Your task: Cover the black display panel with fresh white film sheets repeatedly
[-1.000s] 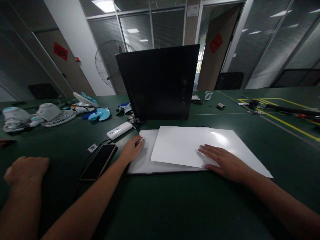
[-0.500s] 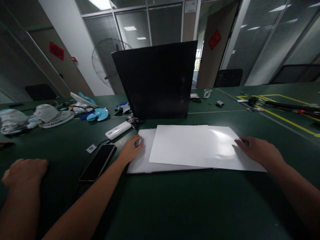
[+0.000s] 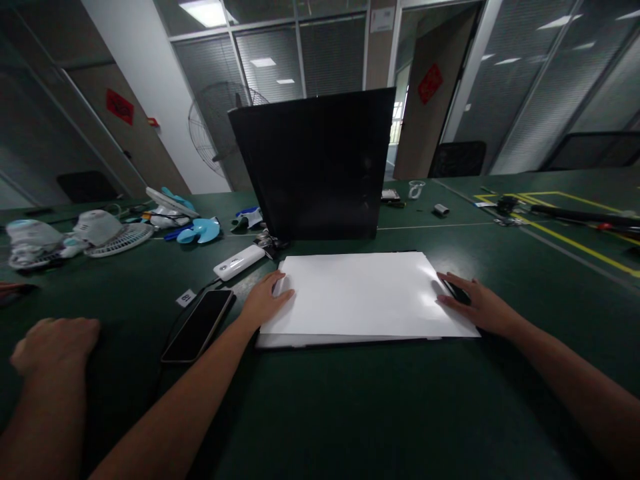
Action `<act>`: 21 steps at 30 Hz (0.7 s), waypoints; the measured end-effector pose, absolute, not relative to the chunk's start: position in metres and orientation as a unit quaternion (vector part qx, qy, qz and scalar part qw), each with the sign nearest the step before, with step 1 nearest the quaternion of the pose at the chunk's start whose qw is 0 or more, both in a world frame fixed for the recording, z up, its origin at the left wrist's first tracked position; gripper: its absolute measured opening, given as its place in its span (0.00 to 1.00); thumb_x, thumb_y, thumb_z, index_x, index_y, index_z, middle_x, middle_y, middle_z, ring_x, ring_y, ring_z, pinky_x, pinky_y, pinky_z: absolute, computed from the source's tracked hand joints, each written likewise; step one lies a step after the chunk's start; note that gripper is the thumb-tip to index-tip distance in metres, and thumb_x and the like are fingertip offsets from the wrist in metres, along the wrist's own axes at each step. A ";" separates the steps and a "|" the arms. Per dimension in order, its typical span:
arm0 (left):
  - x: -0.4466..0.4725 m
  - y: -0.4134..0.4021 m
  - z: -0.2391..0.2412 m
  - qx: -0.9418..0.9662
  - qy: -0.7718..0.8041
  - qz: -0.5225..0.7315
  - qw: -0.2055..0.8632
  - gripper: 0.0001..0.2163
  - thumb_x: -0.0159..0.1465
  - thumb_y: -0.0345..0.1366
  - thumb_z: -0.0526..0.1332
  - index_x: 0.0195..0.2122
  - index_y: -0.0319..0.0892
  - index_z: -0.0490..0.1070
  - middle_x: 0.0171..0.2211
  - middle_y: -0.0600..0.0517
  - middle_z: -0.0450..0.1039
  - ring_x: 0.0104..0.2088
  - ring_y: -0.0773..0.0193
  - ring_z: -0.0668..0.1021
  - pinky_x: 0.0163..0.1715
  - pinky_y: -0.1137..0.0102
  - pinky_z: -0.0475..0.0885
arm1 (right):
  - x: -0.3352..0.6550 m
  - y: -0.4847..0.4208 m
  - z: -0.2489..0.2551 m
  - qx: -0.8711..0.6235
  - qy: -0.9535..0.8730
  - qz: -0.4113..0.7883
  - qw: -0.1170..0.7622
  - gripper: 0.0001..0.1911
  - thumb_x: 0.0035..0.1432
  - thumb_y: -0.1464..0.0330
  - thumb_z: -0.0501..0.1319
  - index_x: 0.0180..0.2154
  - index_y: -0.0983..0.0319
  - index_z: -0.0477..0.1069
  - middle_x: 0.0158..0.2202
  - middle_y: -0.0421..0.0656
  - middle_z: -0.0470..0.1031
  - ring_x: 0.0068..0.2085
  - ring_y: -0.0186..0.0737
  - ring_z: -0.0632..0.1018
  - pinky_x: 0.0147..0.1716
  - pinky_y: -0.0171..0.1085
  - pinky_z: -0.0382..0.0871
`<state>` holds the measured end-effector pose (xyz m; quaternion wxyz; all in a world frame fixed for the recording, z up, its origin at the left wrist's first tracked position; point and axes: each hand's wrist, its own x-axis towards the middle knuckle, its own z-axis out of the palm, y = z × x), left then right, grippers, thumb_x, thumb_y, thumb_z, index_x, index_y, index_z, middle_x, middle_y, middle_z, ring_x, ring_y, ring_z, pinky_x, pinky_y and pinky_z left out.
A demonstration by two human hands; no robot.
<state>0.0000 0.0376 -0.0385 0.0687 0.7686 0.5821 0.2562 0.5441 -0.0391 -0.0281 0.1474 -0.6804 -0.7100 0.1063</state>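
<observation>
A glossy white sheet [image 3: 355,293] lies over a flat, dark-edged panel [image 3: 283,341], whose pale front strip shows below it. At the left edge rests my left hand [image 3: 264,301], open, with thumb and fingers apart and touching the sheet. My right hand [image 3: 477,305] is at the right edge, fingers stretched out and the thumb on the sheet. Behind both stands a large black panel [image 3: 320,167], tilted upright.
Left of my forearm lie a phone [image 3: 200,327] and a white handheld device [image 3: 239,262]. Another person's closed hand [image 3: 57,343] rests at far left. Fan parts [image 3: 117,237] and a blue fan blade [image 3: 200,231] lie beyond. Yellow tape [image 3: 580,245] and a black cable [image 3: 570,212] are at right.
The white sheet has shifted left and now covers most of the panel. My right hand has moved left with it and its fingers have spread. My left hand has stayed nearly in place.
</observation>
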 end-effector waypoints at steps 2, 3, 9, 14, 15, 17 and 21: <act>0.001 0.037 -0.038 0.775 0.576 0.253 0.064 0.27 0.64 0.49 0.62 0.61 0.40 0.69 0.65 0.41 0.68 0.64 0.48 0.72 0.67 0.54 0.63 | 0.546 -0.037 -0.031 -0.691 -0.700 0.113 0.140 0.44 0.62 0.41 0.51 0.70 0.59 0.59 0.71 0.52 0.57 0.67 0.63 0.64 0.69 0.64 0.48; 0.001 0.036 -0.037 0.779 0.572 0.250 0.063 0.26 0.63 0.47 0.62 0.61 0.40 0.70 0.65 0.41 0.67 0.65 0.49 0.71 0.67 0.54 0.62 | 0.548 -0.036 -0.034 -0.692 -0.699 0.112 0.142 0.44 0.62 0.41 0.51 0.70 0.59 0.59 0.71 0.52 0.57 0.68 0.63 0.64 0.69 0.65 0.47; -0.001 0.035 -0.034 0.797 0.557 0.221 0.075 0.25 0.63 0.43 0.61 0.61 0.42 0.71 0.68 0.42 0.64 0.68 0.49 0.67 0.68 0.53 0.59 | 0.559 -0.031 -0.046 -0.651 -0.733 0.090 0.177 0.37 0.66 0.46 0.50 0.70 0.56 0.60 0.70 0.50 0.59 0.67 0.57 0.66 0.70 0.64 0.42; 0.000 0.035 -0.034 0.780 0.577 0.220 0.103 0.26 0.64 0.44 0.60 0.63 0.42 0.69 0.69 0.45 0.63 0.68 0.50 0.66 0.69 0.55 0.58 | 0.560 -0.030 -0.047 -0.617 -0.758 0.088 0.193 0.31 0.67 0.51 0.50 0.68 0.51 0.63 0.70 0.45 0.61 0.70 0.57 0.61 0.68 0.70 0.44; 0.001 0.035 -0.033 0.778 0.579 0.222 0.104 0.27 0.64 0.45 0.60 0.63 0.41 0.69 0.69 0.45 0.62 0.68 0.50 0.66 0.69 0.55 0.58 | 0.560 -0.030 -0.047 -0.616 -0.759 0.089 0.193 0.31 0.67 0.52 0.49 0.67 0.51 0.64 0.69 0.44 0.61 0.70 0.57 0.60 0.68 0.71 0.44; 0.003 0.034 -0.032 0.771 0.585 0.233 0.097 0.26 0.65 0.45 0.59 0.62 0.41 0.70 0.69 0.45 0.63 0.68 0.51 0.66 0.69 0.56 0.58 | 0.561 -0.028 -0.048 -0.616 -0.758 0.095 0.190 0.30 0.67 0.52 0.49 0.67 0.52 0.64 0.69 0.44 0.61 0.70 0.56 0.59 0.67 0.71 0.43; 0.006 0.032 -0.027 0.739 0.614 0.271 0.065 0.21 0.68 0.44 0.55 0.56 0.40 0.75 0.61 0.43 0.73 0.62 0.51 0.74 0.65 0.57 0.64 | 0.562 -0.026 -0.049 -0.618 -0.756 0.104 0.189 0.30 0.67 0.53 0.49 0.66 0.51 0.64 0.70 0.44 0.60 0.71 0.55 0.58 0.67 0.71 0.42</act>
